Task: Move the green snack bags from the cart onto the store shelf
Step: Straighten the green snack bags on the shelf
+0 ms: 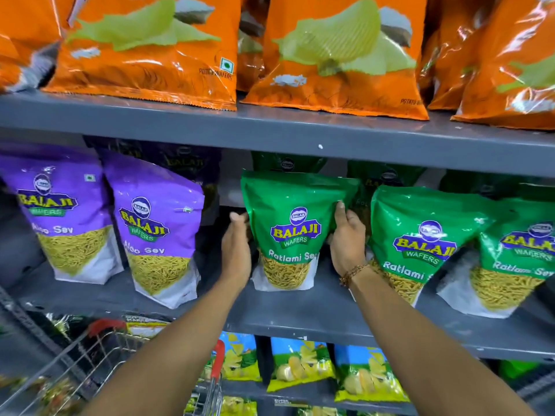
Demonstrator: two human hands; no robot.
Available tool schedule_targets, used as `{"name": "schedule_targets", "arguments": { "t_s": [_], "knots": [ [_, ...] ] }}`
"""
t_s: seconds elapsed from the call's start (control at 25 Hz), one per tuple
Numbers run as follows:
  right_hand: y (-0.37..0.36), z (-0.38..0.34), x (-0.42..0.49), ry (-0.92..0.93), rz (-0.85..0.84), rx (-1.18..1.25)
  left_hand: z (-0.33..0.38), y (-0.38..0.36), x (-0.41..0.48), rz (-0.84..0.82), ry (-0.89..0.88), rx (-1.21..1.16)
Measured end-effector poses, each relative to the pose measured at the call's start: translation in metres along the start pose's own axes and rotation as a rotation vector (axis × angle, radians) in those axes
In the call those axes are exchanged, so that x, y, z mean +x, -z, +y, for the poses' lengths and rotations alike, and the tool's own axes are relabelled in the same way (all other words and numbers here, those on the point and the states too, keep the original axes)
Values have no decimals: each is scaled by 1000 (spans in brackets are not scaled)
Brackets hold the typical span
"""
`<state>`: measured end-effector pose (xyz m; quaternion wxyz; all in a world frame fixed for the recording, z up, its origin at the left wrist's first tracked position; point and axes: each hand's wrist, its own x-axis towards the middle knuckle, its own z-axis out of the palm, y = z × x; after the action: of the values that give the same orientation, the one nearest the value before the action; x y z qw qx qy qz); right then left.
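A person is standing at a store shelf [300, 313], reaching both bare arms toward a green snack bag [295, 229] that is standing upright on the middle grey board. The left hand [237, 250] is pressing flat against the bag's left edge, fingers straight and together. The right hand [345, 238] is cupping the bag's right edge, with the thumb lying on the front. Between them the two hands are pinching the bag at its sides, probably to keep it upright and facing forward while it is being settled into place.

Just to the right of that bag, two more green bags [420, 247] are leaning in a row, and darker green packs are showing behind it, so it is joining its own kind. To the left of it, past a gap, two purple bags [156, 226] are standing. Above it, orange chip bags [144, 49] are filling the upper board.

Below and to the left of the bag, a wire cart [99, 355] with red trim is waiting; whether more green bags are lying in it is too blurred to tell.
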<state>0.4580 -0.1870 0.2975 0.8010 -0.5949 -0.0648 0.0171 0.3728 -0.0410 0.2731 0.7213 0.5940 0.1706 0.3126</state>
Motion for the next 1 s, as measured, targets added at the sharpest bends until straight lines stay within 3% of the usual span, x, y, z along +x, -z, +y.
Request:
{"name": "schedule_targets", "arguments": {
  "t_s": [0.08, 0.28, 0.4, 0.56, 0.76, 0.88, 1.0],
  "knots": [
    [-3, -9, 1, -5, -3, 42, -4, -4, -6, -62, -60, 56],
    [-6, -12, 0, -168, -122, 251, 5, -7, 8, 67, -124, 157],
    [6, 7, -10, -240, -126, 305, 1, -7, -2, -22, -82, 142],
    [-4, 12, -27, -117, -10, 201, -8, -4, -18, -213, 138, 210],
    [-11, -13, -17, 21, 145, 119, -7, 3, -19, -173, 141, 211],
    [-11, -29, -10, 20, 87, 197, -9, 1, -18, -164, 146, 200],
    [-1, -2, -13, -127, -45, 141, -11, -2, -17, -181, 145, 167]
  ]
}}
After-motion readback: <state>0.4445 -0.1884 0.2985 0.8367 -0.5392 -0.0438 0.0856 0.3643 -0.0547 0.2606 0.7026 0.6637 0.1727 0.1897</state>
